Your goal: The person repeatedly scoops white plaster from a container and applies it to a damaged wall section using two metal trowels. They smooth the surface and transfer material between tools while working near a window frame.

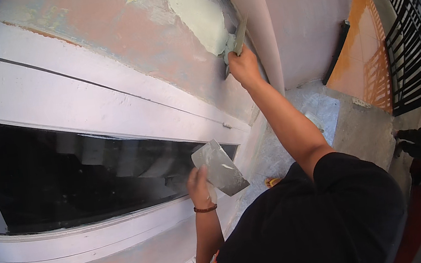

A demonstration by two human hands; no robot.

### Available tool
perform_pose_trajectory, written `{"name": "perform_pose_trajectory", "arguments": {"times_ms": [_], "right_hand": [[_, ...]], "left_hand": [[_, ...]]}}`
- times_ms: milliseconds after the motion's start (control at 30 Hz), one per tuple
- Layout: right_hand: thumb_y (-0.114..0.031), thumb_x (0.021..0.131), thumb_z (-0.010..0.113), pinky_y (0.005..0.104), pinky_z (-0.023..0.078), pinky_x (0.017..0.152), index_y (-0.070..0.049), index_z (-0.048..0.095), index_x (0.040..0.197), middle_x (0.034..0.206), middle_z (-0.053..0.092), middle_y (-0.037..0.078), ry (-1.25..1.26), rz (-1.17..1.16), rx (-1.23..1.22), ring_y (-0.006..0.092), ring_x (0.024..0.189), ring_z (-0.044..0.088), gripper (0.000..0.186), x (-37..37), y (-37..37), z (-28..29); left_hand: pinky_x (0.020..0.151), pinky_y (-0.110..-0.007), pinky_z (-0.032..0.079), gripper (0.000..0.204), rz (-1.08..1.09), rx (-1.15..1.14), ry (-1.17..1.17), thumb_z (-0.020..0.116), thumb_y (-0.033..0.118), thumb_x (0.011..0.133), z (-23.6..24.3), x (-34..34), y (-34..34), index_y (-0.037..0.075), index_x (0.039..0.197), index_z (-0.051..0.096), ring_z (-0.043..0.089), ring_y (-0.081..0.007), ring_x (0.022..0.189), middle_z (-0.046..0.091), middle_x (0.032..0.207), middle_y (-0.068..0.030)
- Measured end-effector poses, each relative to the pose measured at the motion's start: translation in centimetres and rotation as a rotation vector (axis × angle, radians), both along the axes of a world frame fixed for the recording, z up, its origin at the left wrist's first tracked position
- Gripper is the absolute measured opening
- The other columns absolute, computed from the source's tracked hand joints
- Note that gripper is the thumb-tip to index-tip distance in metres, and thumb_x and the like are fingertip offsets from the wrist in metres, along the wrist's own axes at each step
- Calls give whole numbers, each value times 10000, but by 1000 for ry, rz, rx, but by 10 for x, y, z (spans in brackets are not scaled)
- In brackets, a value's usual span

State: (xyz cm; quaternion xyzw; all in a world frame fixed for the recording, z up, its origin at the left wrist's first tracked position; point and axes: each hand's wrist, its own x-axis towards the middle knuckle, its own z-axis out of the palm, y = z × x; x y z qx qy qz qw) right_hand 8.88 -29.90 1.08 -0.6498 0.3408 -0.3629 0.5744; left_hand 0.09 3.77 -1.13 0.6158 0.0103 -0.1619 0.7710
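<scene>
My right hand (245, 68) reaches up to the wall, its fingers closed round a putty knife (241, 31). The blade stands edge-on beside a patch of pale filler (200, 17), and some filler clings near the hand. Much of the knife's handle is hidden in my grip. Lower down, in front of the window, my left hand (199, 189) grips a flat metal filler plate (221, 168) by its edge. White smears mark the plate's grey face. A beaded bracelet circles the left wrist.
Patchy pink wall (98, 21) lies above a white window frame (54, 89) and dark glass (91, 164). A rounded pale column (258, 22) borders the filled area. At right are an orange-tiled surface (366, 50) and black railings (410, 39); a tiled floor (320, 108) lies below.
</scene>
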Motion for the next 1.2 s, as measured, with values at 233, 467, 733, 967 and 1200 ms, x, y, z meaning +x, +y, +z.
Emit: {"name": "perform_pose_trajectory", "arguments": {"times_ms": [233, 467, 733, 967, 1200], "right_hand": [[-138, 900, 498, 395, 563, 633, 70, 601, 1171, 912, 686, 195, -80, 121, 204, 276, 781, 703, 356, 8, -17, 34], [-119, 881, 520, 370, 619, 636, 130, 603, 1100, 896, 679, 188, -201, 158, 153, 260, 690, 689, 341, 20, -20, 73], [-160, 857, 515, 390, 573, 643, 128, 644, 971, 877, 689, 228, -22, 176, -70, 319, 695, 704, 335, 40, -38, 170], [-64, 878, 506, 485, 623, 626, 159, 590, 1015, 1025, 639, 248, -104, 193, -228, 391, 860, 692, 276, 50, -30, 296], [-104, 938, 477, 555, 612, 640, 155, 579, 1127, 1030, 662, 293, -523, 274, -231, 428, 770, 701, 336, 23, -26, 427]], "left_hand": [[735, -227, 427, 91, -3, -37, 21, 684, 101, 918, -15, 8, -28, 10, 911, 691, 554, -59, 791, 648, 862, 11], [689, -207, 419, 131, -63, -100, 27, 692, 121, 920, -39, 18, -46, -5, 951, 707, 546, -42, 757, 658, 851, 22], [710, -213, 458, 216, -208, -113, 24, 687, 128, 929, -49, 24, -71, -53, 1046, 706, 600, -65, 776, 700, 893, -21], [725, -209, 467, 222, -259, -204, 49, 686, 135, 931, -49, 31, -71, -54, 1044, 703, 615, -74, 790, 704, 902, -27], [755, -264, 511, 187, -304, -222, 77, 661, 96, 928, -48, 38, -85, -47, 1046, 682, 665, -141, 825, 707, 959, -78]]}}
